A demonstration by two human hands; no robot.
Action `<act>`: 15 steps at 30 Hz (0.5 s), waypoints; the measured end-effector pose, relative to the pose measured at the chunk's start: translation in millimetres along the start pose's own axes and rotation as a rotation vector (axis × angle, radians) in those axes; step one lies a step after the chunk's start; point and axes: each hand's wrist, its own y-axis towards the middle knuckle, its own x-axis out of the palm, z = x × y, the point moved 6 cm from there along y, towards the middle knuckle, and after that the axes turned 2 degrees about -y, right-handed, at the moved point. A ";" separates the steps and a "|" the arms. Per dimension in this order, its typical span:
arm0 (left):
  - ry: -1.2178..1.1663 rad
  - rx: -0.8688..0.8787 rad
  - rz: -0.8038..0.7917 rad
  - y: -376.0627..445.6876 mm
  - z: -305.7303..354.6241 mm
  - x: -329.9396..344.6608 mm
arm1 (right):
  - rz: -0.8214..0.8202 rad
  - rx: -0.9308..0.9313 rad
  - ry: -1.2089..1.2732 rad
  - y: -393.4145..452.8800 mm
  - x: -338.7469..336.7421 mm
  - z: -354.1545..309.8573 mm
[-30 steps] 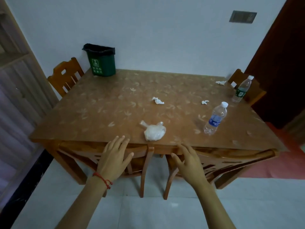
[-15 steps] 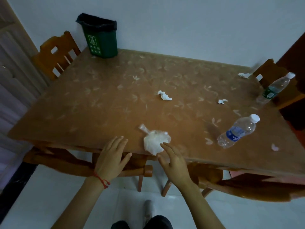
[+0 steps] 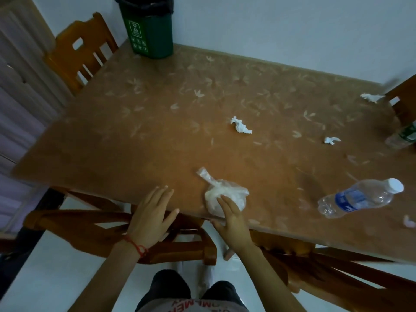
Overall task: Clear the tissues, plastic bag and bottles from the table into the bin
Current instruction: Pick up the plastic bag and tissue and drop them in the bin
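Observation:
A knotted clear plastic bag [image 3: 225, 193] lies near the front edge of the brown table [image 3: 157, 143]. My right hand [image 3: 231, 221] rests flat with its fingertips on the bag, fingers apart, not gripping it. My left hand [image 3: 150, 215] hovers open at the table's front edge, left of the bag. Crumpled tissues lie at mid-table [image 3: 240, 126], to the right [image 3: 331, 140] and at the far right [image 3: 370, 97]. A blue-labelled bottle [image 3: 360, 198] stands at the right. A green-labelled bottle [image 3: 403, 137] is cut off by the right frame edge. The green bin [image 3: 148, 28] stands on the table's far left corner.
Wooden chairs stand at the far left [image 3: 81, 50], under the front edge [image 3: 112, 226] and at the far right [image 3: 405, 100]. A small pale scrap [image 3: 408, 221] lies by the right front edge. A white wall runs behind the table.
I have stepped closer to the table. My right hand has moved forward from the front edge onto the plastic bag. My left hand stays by the edge.

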 end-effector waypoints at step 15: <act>-0.106 -0.021 -0.031 28.6 -18.2 -0.9 | 0.169 0.264 0.069 51.5 -13.6 35.9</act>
